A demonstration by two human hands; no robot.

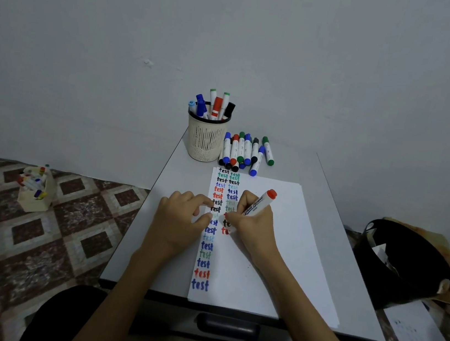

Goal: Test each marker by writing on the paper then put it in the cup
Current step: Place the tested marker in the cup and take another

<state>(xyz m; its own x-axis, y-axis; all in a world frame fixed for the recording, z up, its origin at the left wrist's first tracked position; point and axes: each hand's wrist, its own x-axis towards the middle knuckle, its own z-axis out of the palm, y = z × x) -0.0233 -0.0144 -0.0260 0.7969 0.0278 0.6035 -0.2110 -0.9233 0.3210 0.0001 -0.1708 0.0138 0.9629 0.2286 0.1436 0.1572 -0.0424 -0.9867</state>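
My right hand [252,217] grips a white marker with a red end [261,201], its tip down on the white paper [270,252] in the second column of coloured "test" words. My left hand [179,216] rests on the paper's left edge with its fingers spread, holding nothing. A beige mesh cup [206,138] at the back of the table holds several markers. A pile of loose markers [246,151] lies just to the right of the cup.
The small grey table [135,244] has a drawer handle [228,327] at its front. On the patterned floor to the left stands a beige holder with markers [36,187]. A black bin [404,265] and a loose sheet [416,324] lie to the right.
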